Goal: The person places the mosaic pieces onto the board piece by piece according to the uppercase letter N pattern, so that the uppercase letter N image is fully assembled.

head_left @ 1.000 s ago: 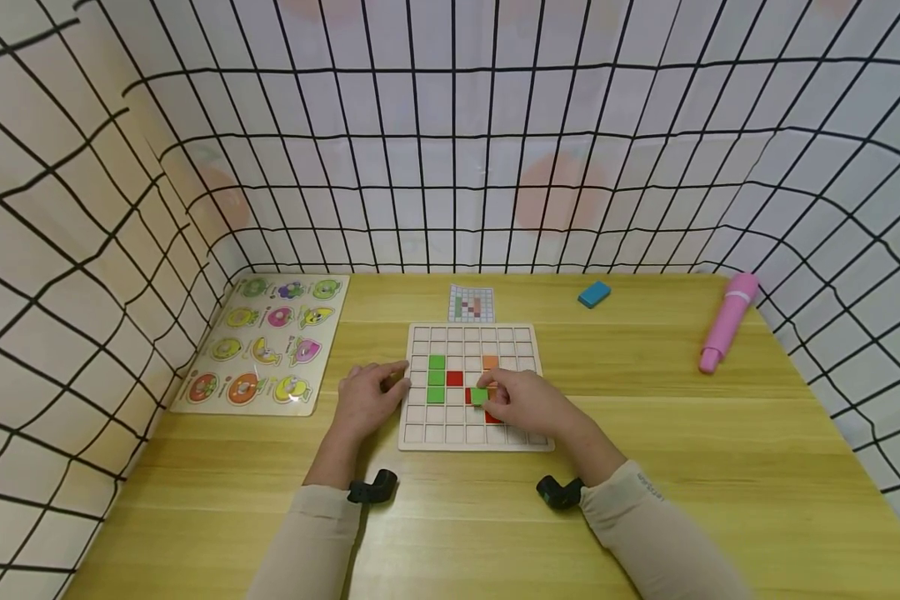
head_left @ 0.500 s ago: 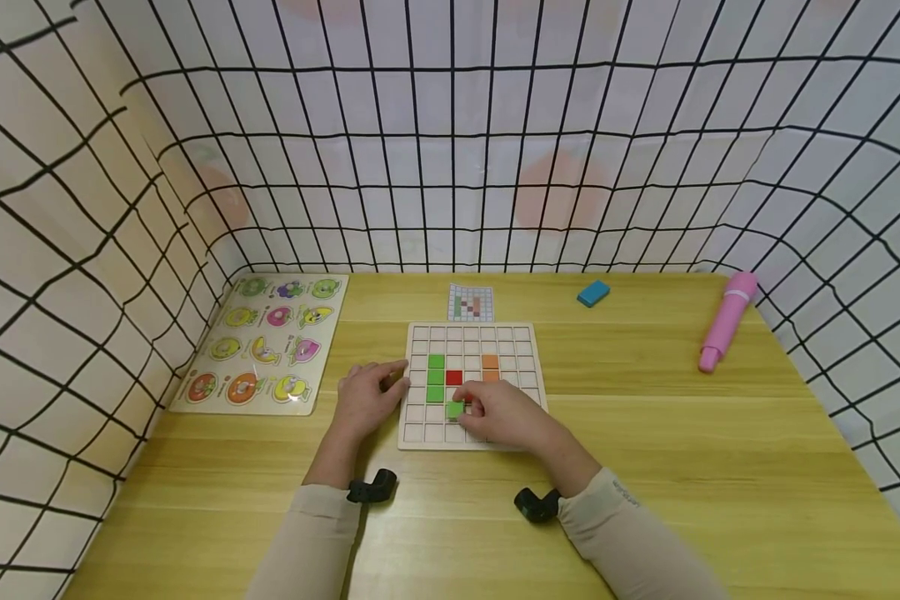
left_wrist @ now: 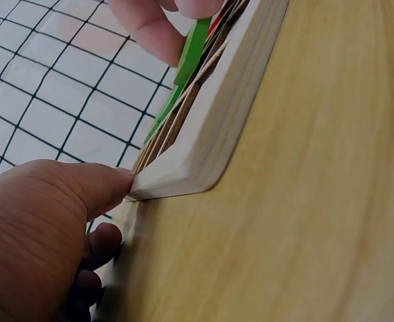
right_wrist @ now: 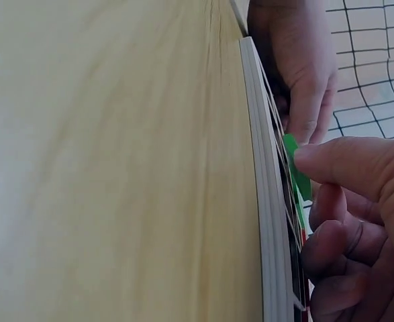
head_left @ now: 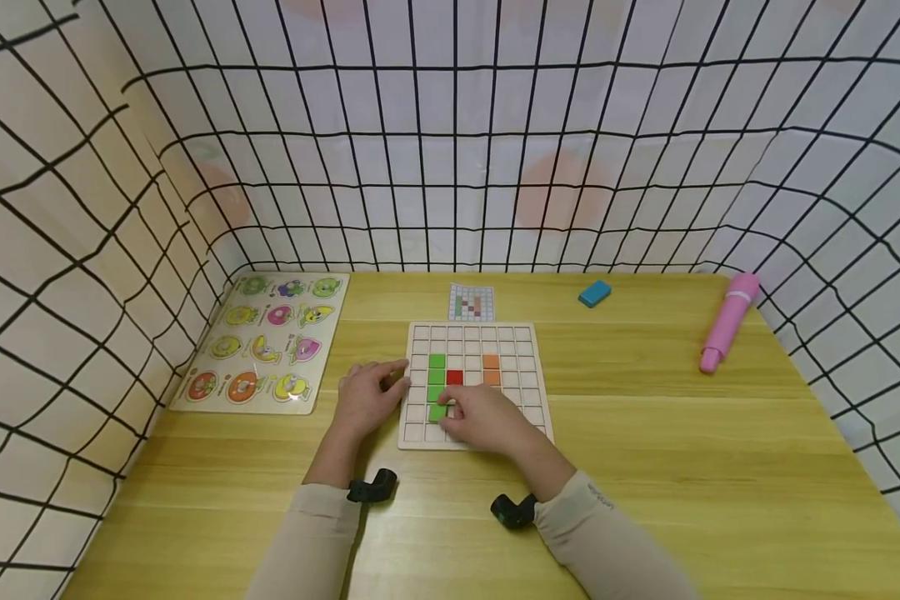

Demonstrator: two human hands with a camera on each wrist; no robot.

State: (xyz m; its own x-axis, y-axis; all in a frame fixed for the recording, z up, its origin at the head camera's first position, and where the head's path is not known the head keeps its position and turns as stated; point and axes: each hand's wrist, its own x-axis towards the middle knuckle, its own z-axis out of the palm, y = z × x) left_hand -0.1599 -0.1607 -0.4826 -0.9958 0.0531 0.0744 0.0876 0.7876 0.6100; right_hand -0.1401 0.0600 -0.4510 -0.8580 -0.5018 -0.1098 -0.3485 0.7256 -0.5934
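A pale wooden grid board [head_left: 416, 433] lies at the middle of the table. My right hand [head_left: 487, 417] pinches a green square tile [head_left: 437, 413] between thumb and fingers, over the lower left cells. In the right wrist view the tile [right_wrist: 303, 180] stands tilted against the board. Green tiles [head_left: 436, 377] line the column above it. A red tile [head_left: 454, 377] and two orange tiles [head_left: 491, 363] show further right; my right hand covers cells below them. My left hand [head_left: 367, 400] touches the board's left edge with thumb and index fingertip.
A small printed pattern card [head_left: 472, 303] lies behind the board. To the left is a fruit puzzle board [head_left: 258, 346]. A blue block [head_left: 594, 293] and a pink cylinder [head_left: 729, 323] lie to the right. A black wire grid [head_left: 450, 133] encloses the table.
My right hand has moved left across the board with the green tile, bringing it under the green column. The left hand stays at the board's edge.
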